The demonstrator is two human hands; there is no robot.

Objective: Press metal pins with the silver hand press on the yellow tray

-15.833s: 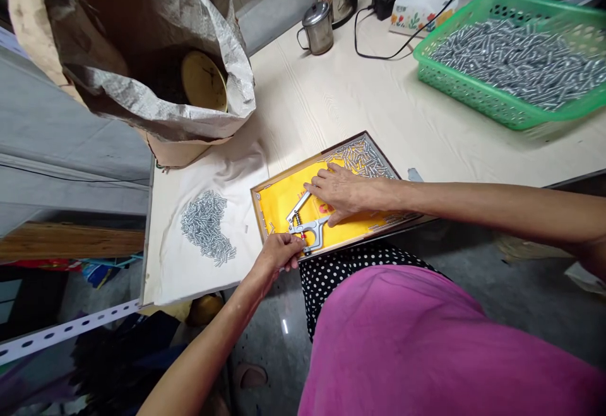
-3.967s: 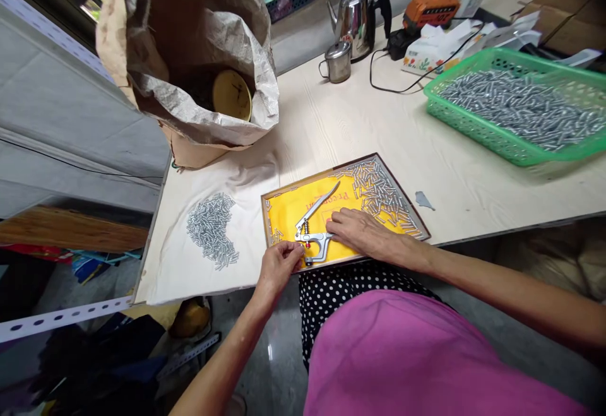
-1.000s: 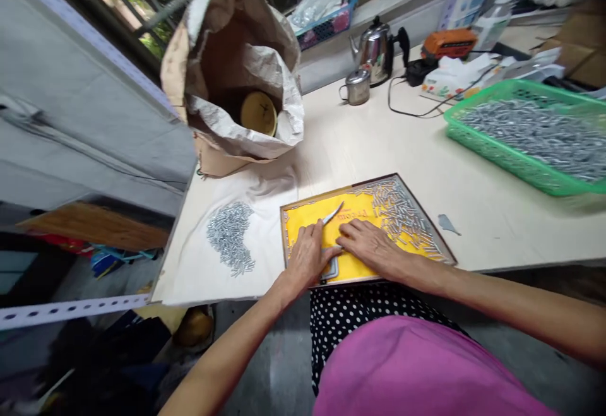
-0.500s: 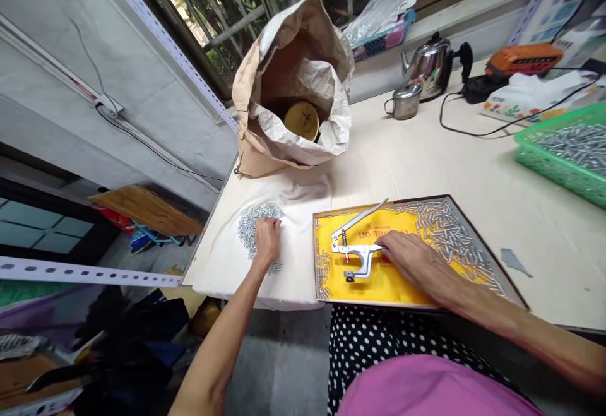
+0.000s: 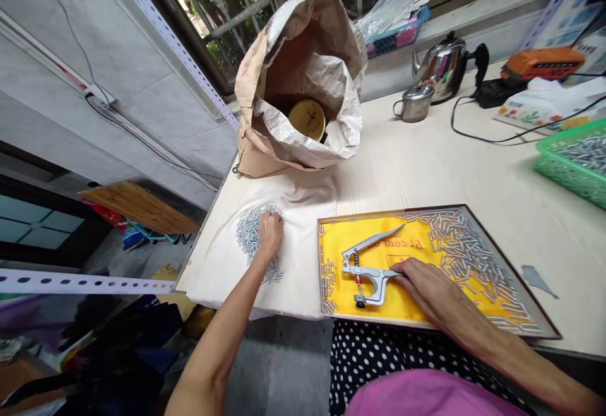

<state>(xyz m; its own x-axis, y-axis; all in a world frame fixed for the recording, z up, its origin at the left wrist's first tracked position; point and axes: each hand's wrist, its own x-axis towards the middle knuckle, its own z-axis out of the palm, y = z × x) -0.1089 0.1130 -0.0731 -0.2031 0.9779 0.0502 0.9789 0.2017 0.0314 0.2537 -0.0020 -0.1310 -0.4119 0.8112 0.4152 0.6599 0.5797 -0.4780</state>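
My left hand is closed, its fingertips bent down into a pile of small silvery metal pieces on a white cloth. What those fingers pinch, if anything, is hidden. My right hand grips one handle of a pair of snap fastener pliers; their other handle is raised and the jaws stand apart. The pliers are over a shallow tray with a yellow lining. Small metal rods or tubes are heaped along its right side, and several more lie at its left edge.
A large paper sack with a round yellowish lid inside stands behind the cloth. At the back are a metal cup, a kettle and an orange tool battery. A green basket of metal pieces sits at the right.
The pliers have turned and lowered slightly over the tray, with my right hand still on the handle. My left hand stays at the pile, shifted a little. The view has moved slightly.
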